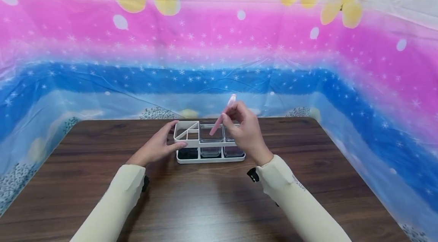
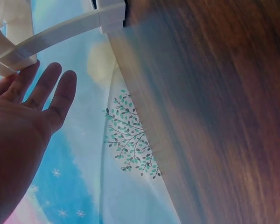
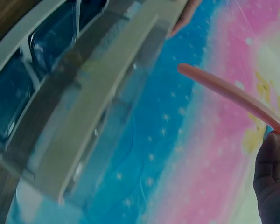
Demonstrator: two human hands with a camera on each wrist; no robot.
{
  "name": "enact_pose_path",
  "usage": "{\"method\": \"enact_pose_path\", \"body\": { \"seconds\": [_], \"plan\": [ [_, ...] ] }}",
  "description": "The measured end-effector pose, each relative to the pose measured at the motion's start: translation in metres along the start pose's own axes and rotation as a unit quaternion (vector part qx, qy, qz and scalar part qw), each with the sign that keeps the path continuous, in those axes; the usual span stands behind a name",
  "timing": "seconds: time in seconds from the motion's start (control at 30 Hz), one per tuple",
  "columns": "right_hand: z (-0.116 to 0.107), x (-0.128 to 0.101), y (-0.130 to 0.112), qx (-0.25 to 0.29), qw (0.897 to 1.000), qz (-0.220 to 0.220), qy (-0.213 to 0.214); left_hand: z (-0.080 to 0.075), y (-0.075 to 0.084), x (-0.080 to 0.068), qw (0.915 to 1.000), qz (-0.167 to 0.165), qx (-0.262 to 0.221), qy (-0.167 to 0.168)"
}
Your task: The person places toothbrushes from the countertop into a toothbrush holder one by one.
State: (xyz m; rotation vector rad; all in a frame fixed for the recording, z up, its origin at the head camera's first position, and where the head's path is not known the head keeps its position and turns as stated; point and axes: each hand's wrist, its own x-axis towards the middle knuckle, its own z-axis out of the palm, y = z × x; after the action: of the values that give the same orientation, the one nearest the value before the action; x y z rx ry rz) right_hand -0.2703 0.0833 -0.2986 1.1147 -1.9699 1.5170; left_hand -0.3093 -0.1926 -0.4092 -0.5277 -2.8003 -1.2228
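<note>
A white two-level toothbrush holder (image 1: pixel 211 160) stands on the table, with clear cups (image 1: pixel 211 152) in its middle and right sections and a divided compartment (image 1: pixel 192 134) at its left. My left hand (image 1: pixel 158 146) grips the holder's left end, thumb at the front and fingertips at the back. In the left wrist view, two fingers of that hand (image 2: pixel 23 116) extend past the frame (image 2: pixel 60 35). Above the middle cup, my right hand (image 1: pixel 244 126) pinches a slim pink toothbrush (image 1: pixel 219 122), its see-through top up and its handle end slanting down. The right wrist view shows the smooth handle (image 3: pixel 228 93) beyond the holder's rim (image 3: pixel 98 107).
The brown wooden table (image 1: pixel 191 204) carries the holder near its back edge. A patterned pink and blue curtain (image 1: pixel 212 59) hangs behind and along both sides of the table. Dark bands show at both wrists, below the pale sleeves (image 1: pixel 291 192).
</note>
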Motion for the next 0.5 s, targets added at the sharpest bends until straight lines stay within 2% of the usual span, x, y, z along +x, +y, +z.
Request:
{"method": "enact_pose_path", "body": {
  "seconds": [0.17,0.27,0.4,0.5],
  "plan": [
    [0.018,0.006,0.007,-0.013,1.000,-0.013,0.000,0.001,0.000,0.001,1.0000,0.004,-0.003,0.003],
    [0.029,0.008,0.021,-0.011,1.000,-0.013,0.003,0.001,0.000,0.001,0.9999,0.009,-0.003,0.004],
    [0.043,0.008,0.042,-0.019,1.000,0.006,-0.007,0.000,-0.001,0.001,0.9999,0.015,-0.004,0.006],
    [0.051,0.007,0.048,-0.029,0.999,0.024,-0.018,0.000,-0.002,0.000,0.9998,0.017,-0.004,0.007]
  ]
}}
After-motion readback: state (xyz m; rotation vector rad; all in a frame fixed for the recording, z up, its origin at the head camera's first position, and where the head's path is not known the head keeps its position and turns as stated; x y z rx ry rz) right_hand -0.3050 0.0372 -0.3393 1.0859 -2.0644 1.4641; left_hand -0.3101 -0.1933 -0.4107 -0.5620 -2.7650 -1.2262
